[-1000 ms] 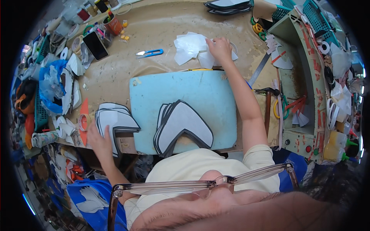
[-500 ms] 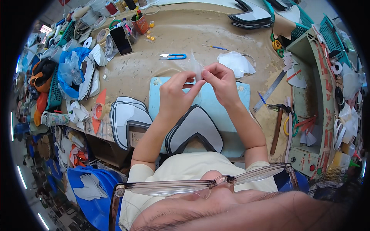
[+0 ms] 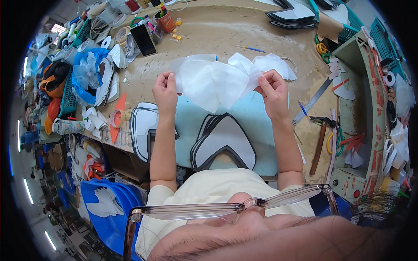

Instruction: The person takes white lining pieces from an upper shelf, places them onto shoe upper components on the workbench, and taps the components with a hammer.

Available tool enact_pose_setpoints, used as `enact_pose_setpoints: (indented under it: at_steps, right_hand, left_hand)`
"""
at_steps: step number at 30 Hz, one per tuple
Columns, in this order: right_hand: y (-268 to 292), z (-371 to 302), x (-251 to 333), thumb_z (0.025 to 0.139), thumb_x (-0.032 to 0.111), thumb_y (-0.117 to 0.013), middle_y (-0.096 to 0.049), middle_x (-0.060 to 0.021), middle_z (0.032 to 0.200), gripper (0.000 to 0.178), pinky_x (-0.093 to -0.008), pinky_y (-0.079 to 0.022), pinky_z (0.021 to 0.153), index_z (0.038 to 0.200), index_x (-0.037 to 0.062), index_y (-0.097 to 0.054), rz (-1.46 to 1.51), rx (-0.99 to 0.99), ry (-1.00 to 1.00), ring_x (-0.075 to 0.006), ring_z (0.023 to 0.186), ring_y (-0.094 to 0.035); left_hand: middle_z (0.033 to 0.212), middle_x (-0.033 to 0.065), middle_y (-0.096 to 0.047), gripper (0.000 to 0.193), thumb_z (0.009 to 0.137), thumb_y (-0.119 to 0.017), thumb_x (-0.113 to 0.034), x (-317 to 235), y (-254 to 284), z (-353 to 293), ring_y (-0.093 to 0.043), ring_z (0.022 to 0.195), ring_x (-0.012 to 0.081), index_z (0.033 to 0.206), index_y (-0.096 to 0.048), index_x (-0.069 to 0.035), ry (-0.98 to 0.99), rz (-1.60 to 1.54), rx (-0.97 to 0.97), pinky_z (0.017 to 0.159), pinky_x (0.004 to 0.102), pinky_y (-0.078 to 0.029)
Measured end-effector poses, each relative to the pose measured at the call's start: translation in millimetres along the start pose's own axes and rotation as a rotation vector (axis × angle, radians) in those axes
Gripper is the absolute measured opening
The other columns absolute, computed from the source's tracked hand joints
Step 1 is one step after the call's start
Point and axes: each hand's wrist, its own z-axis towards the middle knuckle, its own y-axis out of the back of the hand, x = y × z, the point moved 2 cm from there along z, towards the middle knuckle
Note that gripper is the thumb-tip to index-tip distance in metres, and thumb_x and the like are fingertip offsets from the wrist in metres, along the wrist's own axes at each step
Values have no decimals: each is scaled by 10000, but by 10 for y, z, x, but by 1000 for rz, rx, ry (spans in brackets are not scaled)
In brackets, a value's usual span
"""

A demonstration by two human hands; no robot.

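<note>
Between my two hands, thin white translucent fabric-like pieces (image 3: pixel 211 82) are spread in an overlapping fan above the table. My left hand (image 3: pixel 165 93) pinches the fan's left end between thumb and fingers. At the opposite end, my right hand (image 3: pixel 273 89) grips the outermost piece in the same way. Below them lies a light blue board (image 3: pixel 187 117), bearing a stack of grey V-shaped pieces with black edges (image 3: pixel 230 135) close to my body. Another stack of pale, black-edged pieces (image 3: pixel 141 126) rests left of the board.
More white pieces (image 3: pixel 278 65) lie beyond my right hand, near a blue pen (image 3: pixel 254 49). To the right are a metal ruler (image 3: pixel 311 102), a hammer (image 3: pixel 320 145) and a green metal box (image 3: pixel 361 87). A phone (image 3: pixel 143 40) and an orange cup (image 3: pixel 164 21) stand far left.
My hands have moved apart, opening the narrow white bundle into a wide fan. The fan now covers most of the blue thread snips on the table.
</note>
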Motion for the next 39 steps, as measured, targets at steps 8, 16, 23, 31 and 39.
enact_pose_setpoints:
  at_steps: [8,16,23,31,39]
  right_hand:
    - [952,121,345,853,97,-642,-605,-66,896,130,-255,-478,603,913,35,-545,-399,-74,-172,-115,703,-584]
    - [-490,-500,303,676,255,-790,-383,-157,1365,679,-577,-170,1070,1256,109,-468,-1347,245,607,-348,1317,-312]
    - [-698,-472,34,716,188,-748,-515,-139,1243,487,-540,-264,1028,1152,101,-549,-1380,386,687,-303,1193,-463]
    - [-619,-410,64,809,35,-669,-655,-72,893,69,-280,-484,680,862,-8,-655,-640,269,306,-153,779,-620]
    - [15,-5,66,866,88,-656,-621,21,754,88,-185,-394,617,841,6,-674,-162,-128,-30,-31,680,-509]
  left_hand:
    - [716,15,-593,149,958,-507,-146,195,601,347,-505,514,56,955,-571,-12,66,-140,-103,439,204,-415]
    - [791,35,-601,174,963,-511,-150,-219,-106,-365,-555,589,81,1006,-566,9,-3,-207,148,488,219,-491]
    - [826,61,-620,201,968,-504,-152,-423,-317,-655,-570,606,77,1045,-568,22,-1,-236,221,480,215,-480]
    - [740,113,-615,116,941,-524,-100,-341,-322,-685,-592,626,206,965,-579,-1,-421,203,88,571,314,-459]
    - [729,151,-624,154,924,-552,-134,-222,-290,-383,-589,598,275,927,-617,6,-345,353,184,570,329,-452]
